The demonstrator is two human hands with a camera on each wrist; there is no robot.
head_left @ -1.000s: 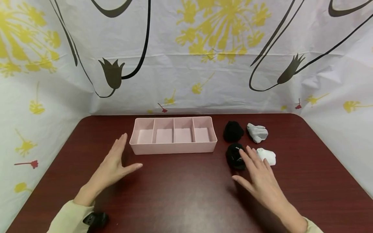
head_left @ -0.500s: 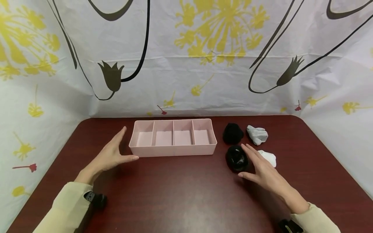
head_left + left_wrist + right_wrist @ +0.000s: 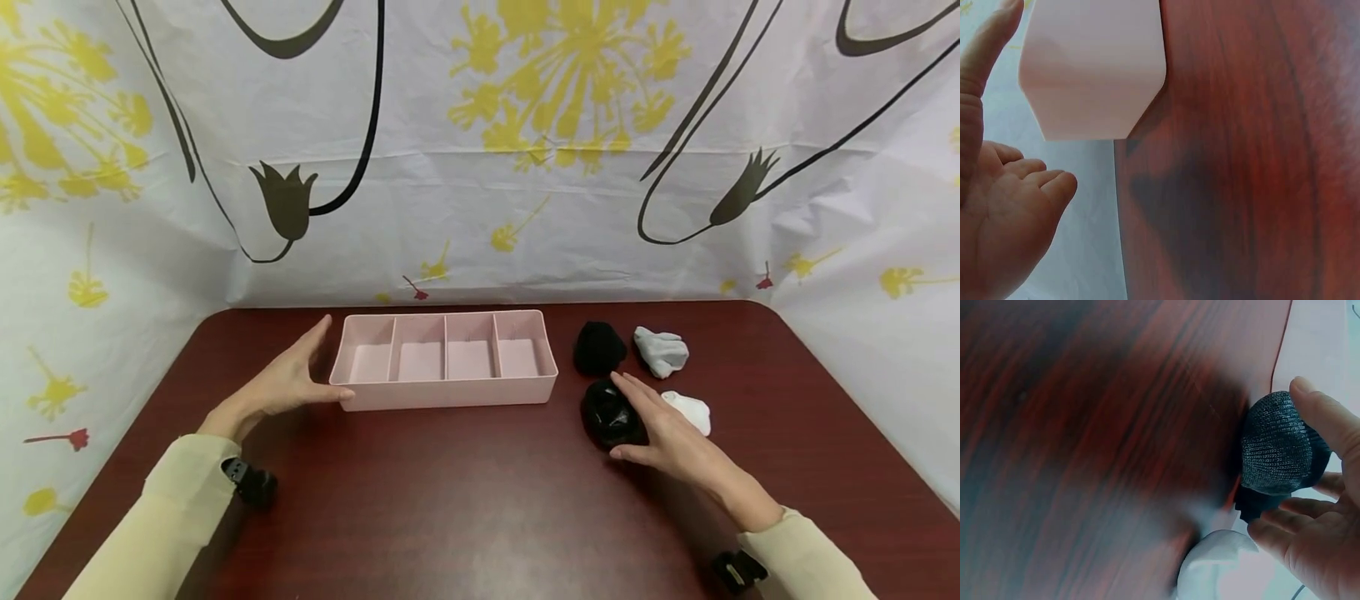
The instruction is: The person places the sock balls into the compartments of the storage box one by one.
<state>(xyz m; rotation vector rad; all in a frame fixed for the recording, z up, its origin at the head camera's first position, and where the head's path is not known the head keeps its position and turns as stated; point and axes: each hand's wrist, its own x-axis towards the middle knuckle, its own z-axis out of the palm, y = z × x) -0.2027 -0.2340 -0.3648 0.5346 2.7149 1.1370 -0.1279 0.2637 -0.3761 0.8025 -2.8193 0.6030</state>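
My left hand is at the left end of a pink four-section tray, thumb by its front corner and fingers beyond its left side. In the left wrist view the tray's end wall lies beside that hand; whether they touch I cannot tell. Around the right side of a balled-up black sock my right hand spreads its thumb and fingers, loosely bent. The right wrist view shows the sock's ribbed knit between thumb and fingers, without a clear grip.
Behind the near black sock sits another balled black sock, with a grey one to its right. A white one lies just beyond my right hand. A patterned white sheet stands behind the dark red table.
My left hand has moved closer to the tray's left end, its thumb now at the front corner. My right hand has come down beside the near black sock, its fingers closer around it.
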